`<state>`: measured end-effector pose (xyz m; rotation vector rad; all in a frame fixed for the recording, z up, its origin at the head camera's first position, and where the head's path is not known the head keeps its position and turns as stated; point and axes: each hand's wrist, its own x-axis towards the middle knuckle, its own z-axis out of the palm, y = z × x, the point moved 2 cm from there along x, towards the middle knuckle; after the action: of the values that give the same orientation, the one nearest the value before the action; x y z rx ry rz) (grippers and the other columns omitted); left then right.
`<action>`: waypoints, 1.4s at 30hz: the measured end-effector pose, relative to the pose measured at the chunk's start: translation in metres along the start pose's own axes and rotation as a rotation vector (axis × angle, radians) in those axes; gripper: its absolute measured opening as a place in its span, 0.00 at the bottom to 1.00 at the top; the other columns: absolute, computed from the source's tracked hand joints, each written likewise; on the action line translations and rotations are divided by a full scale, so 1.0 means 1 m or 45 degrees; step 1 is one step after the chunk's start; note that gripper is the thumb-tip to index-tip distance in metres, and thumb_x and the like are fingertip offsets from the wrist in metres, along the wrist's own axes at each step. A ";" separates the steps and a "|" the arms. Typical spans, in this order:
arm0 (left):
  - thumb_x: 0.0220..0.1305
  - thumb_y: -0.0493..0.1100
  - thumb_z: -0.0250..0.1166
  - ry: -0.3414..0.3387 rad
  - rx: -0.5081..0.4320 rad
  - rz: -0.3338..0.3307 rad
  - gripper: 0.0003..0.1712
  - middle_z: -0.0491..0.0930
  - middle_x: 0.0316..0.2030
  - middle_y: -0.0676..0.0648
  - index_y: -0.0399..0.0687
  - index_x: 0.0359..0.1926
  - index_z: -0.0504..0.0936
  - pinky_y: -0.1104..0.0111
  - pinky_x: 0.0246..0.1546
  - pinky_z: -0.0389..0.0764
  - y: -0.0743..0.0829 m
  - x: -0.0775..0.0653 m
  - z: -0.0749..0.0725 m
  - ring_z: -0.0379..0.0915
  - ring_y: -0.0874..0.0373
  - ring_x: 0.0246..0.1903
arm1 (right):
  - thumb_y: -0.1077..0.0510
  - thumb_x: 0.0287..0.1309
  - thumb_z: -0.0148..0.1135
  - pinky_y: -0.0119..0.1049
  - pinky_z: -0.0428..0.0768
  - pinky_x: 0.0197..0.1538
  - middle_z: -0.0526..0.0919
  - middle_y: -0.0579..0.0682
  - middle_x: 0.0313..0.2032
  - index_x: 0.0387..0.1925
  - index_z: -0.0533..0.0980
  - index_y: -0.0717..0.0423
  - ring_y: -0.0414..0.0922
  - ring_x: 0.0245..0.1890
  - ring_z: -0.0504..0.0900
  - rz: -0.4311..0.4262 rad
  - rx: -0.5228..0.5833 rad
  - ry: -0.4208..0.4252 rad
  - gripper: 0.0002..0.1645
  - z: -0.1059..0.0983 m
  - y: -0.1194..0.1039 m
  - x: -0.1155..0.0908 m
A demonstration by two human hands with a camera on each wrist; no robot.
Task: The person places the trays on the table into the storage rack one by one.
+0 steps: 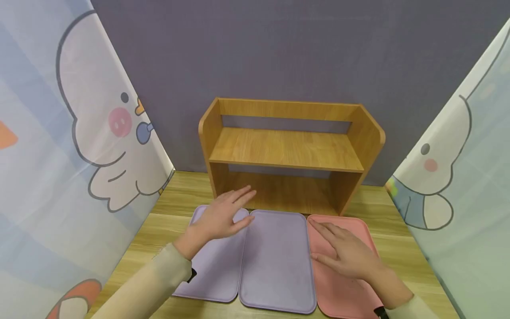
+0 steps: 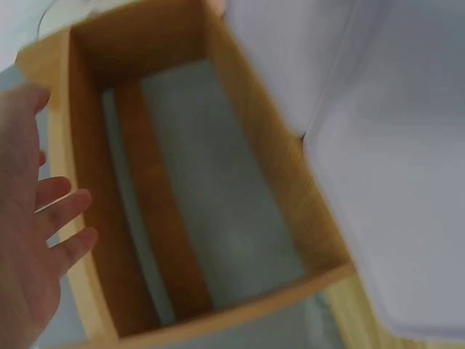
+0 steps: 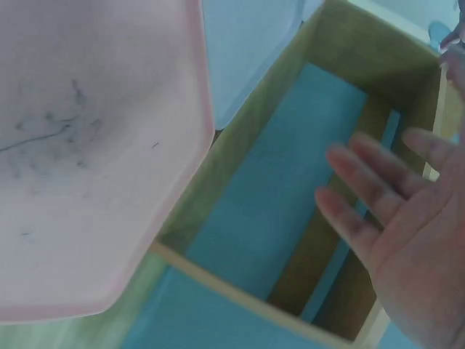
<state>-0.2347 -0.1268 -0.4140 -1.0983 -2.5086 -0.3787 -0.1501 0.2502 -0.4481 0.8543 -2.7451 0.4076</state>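
Note:
My left hand (image 1: 223, 217) hovers over the far part of the left purple tray (image 1: 215, 270), its fingers spread and nothing in them. Above the pink tray (image 1: 338, 292) is my right hand (image 1: 348, 252), fingers extended and likewise holding nothing. Between the two hands lies a second purple tray (image 1: 277, 261). Just beyond the trays stands a two-level wooden shelf (image 1: 287, 148) with bare boards. Both wrist views show the hands, the left hand (image 2: 36, 225) and the right hand (image 3: 414, 225), apart from the shelf.
The trays lie side by side on a wood-grain table (image 1: 171, 199). Behind the shelf rises a grey backdrop (image 1: 287, 53). Cartoon-printed cloth hangs at the left (image 1: 40, 177) and right (image 1: 478, 212). Dark marks (image 3: 65, 131) show on the pink tray in the right wrist view.

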 end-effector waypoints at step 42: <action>0.83 0.48 0.55 0.259 -0.398 -0.680 0.32 0.63 0.15 0.56 0.66 0.84 0.66 0.57 0.36 0.74 -0.160 0.092 -0.105 0.62 0.57 0.16 | 0.59 0.84 0.56 0.33 0.60 0.28 0.65 0.44 0.33 0.85 0.65 0.34 0.47 0.28 0.64 0.504 0.987 -0.643 0.36 0.040 0.148 -0.190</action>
<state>-0.3881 -0.2133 -0.2948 -0.4292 -2.5768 -1.0012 -0.0902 0.4520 -0.5717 0.5908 -3.2412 1.6026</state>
